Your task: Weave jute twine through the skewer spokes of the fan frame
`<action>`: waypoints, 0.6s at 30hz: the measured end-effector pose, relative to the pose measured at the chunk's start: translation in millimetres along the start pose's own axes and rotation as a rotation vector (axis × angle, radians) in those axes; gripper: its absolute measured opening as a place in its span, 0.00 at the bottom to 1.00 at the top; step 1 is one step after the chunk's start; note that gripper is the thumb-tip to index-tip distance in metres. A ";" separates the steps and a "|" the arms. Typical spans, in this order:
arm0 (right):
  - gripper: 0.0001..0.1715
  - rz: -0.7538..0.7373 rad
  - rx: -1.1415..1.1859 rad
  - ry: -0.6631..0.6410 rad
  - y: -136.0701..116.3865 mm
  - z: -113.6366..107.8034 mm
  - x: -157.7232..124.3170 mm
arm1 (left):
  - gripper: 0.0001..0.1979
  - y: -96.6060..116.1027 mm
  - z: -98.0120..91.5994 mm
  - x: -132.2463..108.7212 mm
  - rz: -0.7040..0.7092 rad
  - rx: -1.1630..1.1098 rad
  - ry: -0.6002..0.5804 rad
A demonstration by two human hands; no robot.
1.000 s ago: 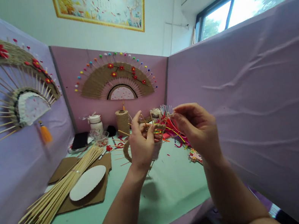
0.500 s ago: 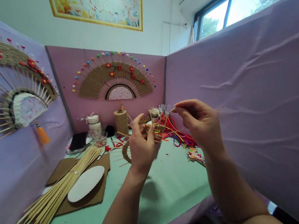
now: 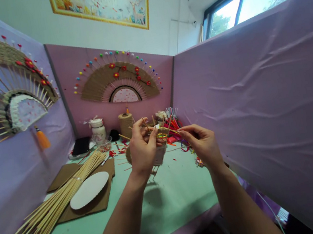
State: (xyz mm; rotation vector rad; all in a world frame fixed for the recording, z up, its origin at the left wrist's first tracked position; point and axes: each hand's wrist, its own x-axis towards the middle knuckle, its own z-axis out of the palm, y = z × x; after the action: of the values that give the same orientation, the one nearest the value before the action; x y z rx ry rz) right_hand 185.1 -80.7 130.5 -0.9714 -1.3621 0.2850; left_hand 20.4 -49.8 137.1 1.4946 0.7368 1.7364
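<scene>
My left hand [image 3: 142, 147] is closed around a small fan frame [image 3: 163, 132] of thin bamboo sticks with tan twine woven across them, held above the table. Several stick ends poke up past my fingers, and a pale piece [image 3: 159, 156] hangs below my palm. At the frame's right edge, my right hand [image 3: 202, 143] pinches a thin strand of twine [image 3: 173, 129] between thumb and forefinger. My left fingers hide part of the weave.
A bundle of bamboo sticks [image 3: 64, 195] and a white oval card [image 3: 90, 190] lie on brown cardboard [image 3: 106, 196] at left. Behind my hands stand a twine spool [image 3: 126, 123] and a white jar [image 3: 97, 129]. Finished fans [image 3: 90, 84] hang on the partitions.
My right hand has moved left and down, nearer the frame. My left hand has shifted slightly left, and more of the pale piece shows beneath it.
</scene>
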 end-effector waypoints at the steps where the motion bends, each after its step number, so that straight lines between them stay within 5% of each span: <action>1: 0.14 0.040 0.011 -0.023 6.4 1.7 1.6 | 0.21 -0.5 -0.5 0.4 -0.001 -0.004 -0.015; 12: 0.14 0.154 0.240 -0.162 21.4 17.8 1.9 | 0.17 -2.3 -5.0 2.0 0.034 -0.042 -0.128; 18: 0.09 0.039 0.255 -0.162 18.0 20.3 -4.9 | 0.17 7.8 -16.6 4.3 -0.033 -0.105 -0.279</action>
State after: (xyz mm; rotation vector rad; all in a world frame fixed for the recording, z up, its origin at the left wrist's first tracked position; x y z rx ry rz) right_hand 171.8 -64.9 112.2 -0.7744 -1.4142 0.5628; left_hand 2.5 -50.3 143.1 1.5995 0.5152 1.4785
